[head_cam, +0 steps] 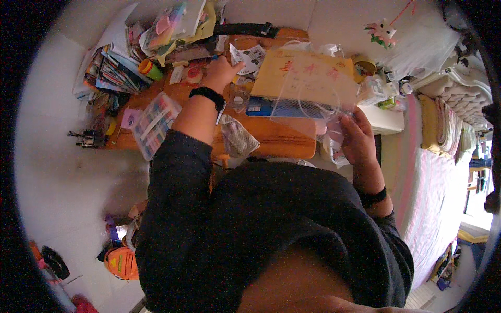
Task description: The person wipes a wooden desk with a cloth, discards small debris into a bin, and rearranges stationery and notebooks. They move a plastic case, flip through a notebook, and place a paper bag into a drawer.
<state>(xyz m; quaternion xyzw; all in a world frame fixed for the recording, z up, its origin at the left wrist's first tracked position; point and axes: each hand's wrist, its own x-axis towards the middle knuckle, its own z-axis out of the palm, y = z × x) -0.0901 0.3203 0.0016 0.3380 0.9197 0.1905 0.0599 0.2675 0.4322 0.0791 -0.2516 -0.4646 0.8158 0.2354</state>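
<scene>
My right hand (358, 135) pinches the edge of a clear plastic sleeve (291, 109) at the right side of the wooden desk (285, 137). The sleeve lies partly over a tan paper envelope (270, 80) with red handwriting, and a blue folder (260, 109) shows below it. Toward the back of the desk, my left hand (220, 72) reaches among small items with its thumb spread. Its other fingertips are hard to make out near a small blue thing. Just right of it lies a printed sheet of paper (250, 58).
A clear case of colourful items (154, 125) and a patterned cloth (238, 137) lie near the desk's front. Stacked books (117, 70) and a green canister with a yellow lid (150, 70) stand left. A bed (434, 195) is on the right. An orange bag (121, 263) sits low left.
</scene>
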